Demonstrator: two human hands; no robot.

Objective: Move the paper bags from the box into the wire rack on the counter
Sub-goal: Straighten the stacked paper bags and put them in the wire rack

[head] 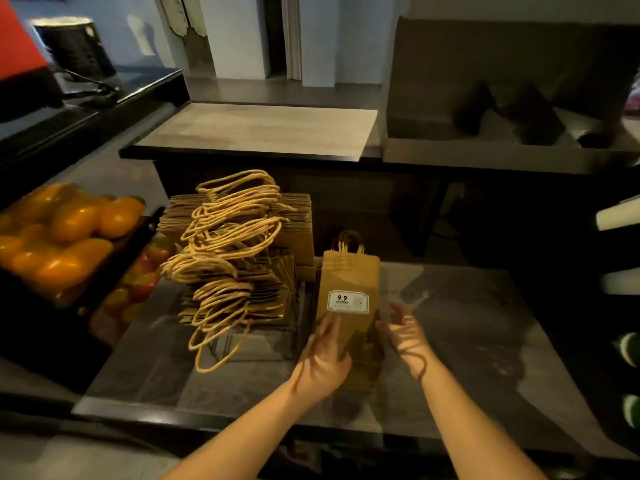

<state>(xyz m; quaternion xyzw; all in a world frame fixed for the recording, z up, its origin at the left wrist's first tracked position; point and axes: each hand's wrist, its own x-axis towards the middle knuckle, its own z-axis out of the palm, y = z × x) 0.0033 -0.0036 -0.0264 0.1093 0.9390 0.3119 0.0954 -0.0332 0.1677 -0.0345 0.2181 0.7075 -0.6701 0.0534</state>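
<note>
Bag bundle (350, 282), one; hands (322, 362) (408, 336), two

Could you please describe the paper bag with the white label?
The labelled bag is flat-folded brown paper with handles at its far end and a white label reading 9.9. It lies on the counter, right of the wire rack. The open left hand touches its near-left edge; the right hand is open beside it.
</note>
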